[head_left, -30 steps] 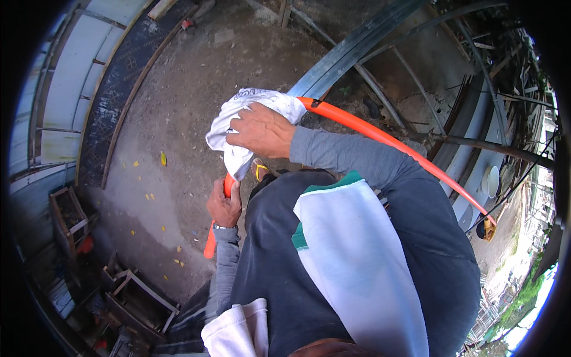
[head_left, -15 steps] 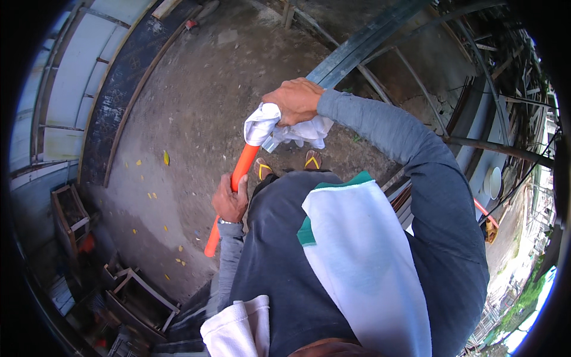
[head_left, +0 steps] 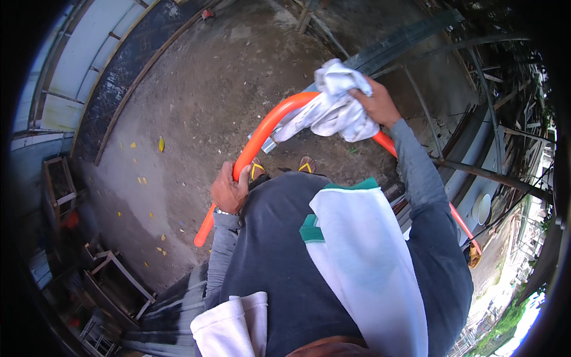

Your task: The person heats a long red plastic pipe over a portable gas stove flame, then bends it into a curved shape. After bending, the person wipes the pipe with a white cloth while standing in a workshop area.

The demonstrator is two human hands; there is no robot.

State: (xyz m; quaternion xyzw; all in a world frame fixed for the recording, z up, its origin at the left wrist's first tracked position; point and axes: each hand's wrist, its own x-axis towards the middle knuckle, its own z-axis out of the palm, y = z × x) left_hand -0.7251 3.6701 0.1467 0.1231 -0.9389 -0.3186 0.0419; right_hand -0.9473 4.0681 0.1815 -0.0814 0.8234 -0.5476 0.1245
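A long orange pipe [head_left: 267, 126] arcs across in front of me, from low left to far right. My left hand [head_left: 229, 188] is wrapped round it near its left end, beside my waist. Up and to the right, my right hand [head_left: 379, 103] grips a bunched white cloth [head_left: 340, 106] that lies over the pipe and hides part of it. Beyond the cloth the pipe shows again, passes behind my right arm and comes out on the other side. Folds of the cloth hang down below my right hand.
Grey metal channels [head_left: 398, 44] extend behind the cloth toward the upper right. Metal bars [head_left: 470, 172] and a white round container [head_left: 481, 209] are at the right. Wooden frames [head_left: 116, 279] stand at lower left. Yellow leaves [head_left: 161, 144] dot the dirt floor.
My right hand has moved right along the pipe with the cloth, baring a longer curved stretch of orange. My left hand keeps its hold near the left end, slightly higher.
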